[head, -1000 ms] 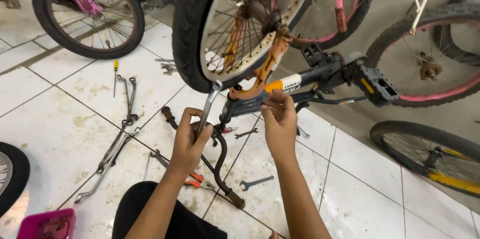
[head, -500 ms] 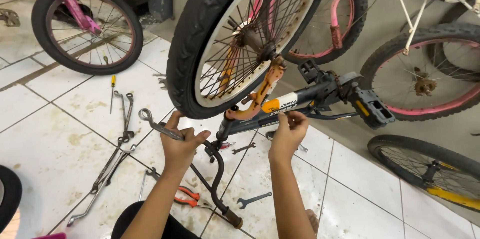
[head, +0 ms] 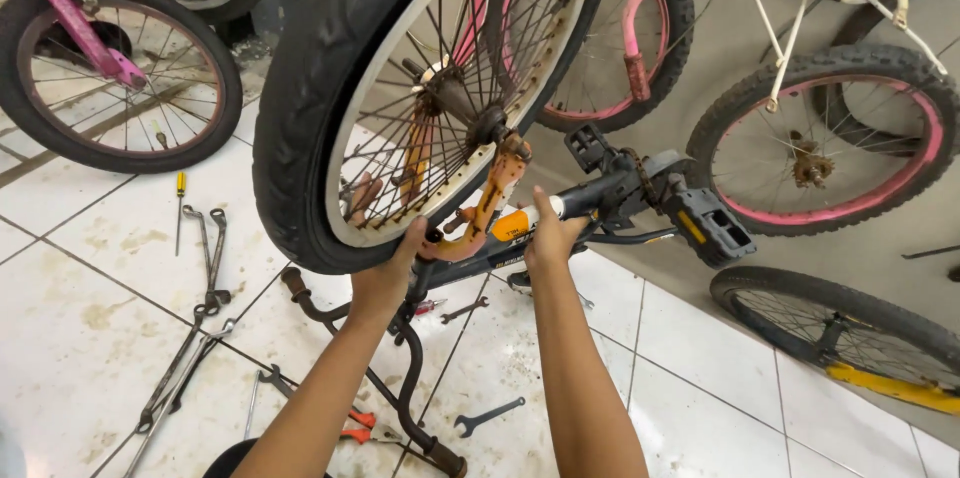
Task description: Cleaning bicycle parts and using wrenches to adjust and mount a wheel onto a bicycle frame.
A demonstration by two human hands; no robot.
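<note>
We worked over a floor [head: 90, 338] of white tiles, stained with brownish smears and crossed by dark grout lines. Directly on it lay a yellow-handled screwdriver [head: 180, 208], two long spanners [head: 208, 253] side by side, thin metal rods [head: 175, 378] running toward the near edge, orange-handled pliers [head: 358, 426], and two small spanners: one [head: 465, 311] under the upturned bike, another [head: 488, 416] nearer us. A bare wheel with a yellow rim [head: 850, 343] rested at the right.
</note>
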